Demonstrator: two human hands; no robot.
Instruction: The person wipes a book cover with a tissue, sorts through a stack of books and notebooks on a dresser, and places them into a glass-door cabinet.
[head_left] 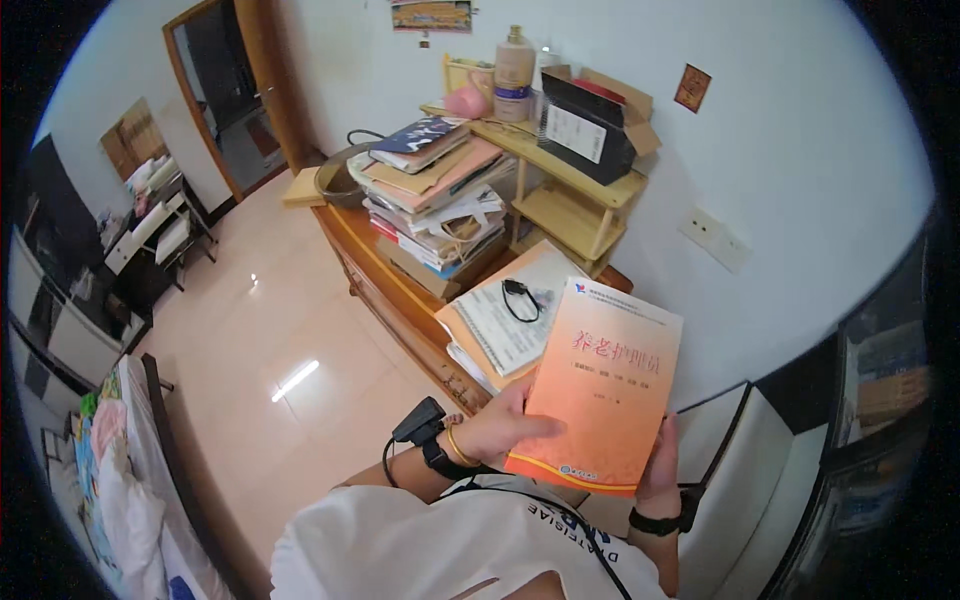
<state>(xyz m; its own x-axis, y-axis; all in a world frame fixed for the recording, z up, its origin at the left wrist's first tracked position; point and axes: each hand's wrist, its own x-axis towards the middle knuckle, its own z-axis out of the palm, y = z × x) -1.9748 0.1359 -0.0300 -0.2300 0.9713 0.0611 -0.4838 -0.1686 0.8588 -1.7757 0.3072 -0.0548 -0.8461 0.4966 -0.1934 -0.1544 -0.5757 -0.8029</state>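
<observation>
Head view: orange book (612, 400) is being gripped between left hand (500, 424) and right hand (659, 468), both closed on its edges, underside fingers hidden.

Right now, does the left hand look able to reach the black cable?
Probably yes: the black cable lies uncovered on papers beyond the left hand, though that hand would first have to release the orange book.

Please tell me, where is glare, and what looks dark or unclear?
In the head view, a bright streak and smaller spot of glare lie on the tiled floor; same view, all corners go black; small print on the orange book looks soft.
</observation>
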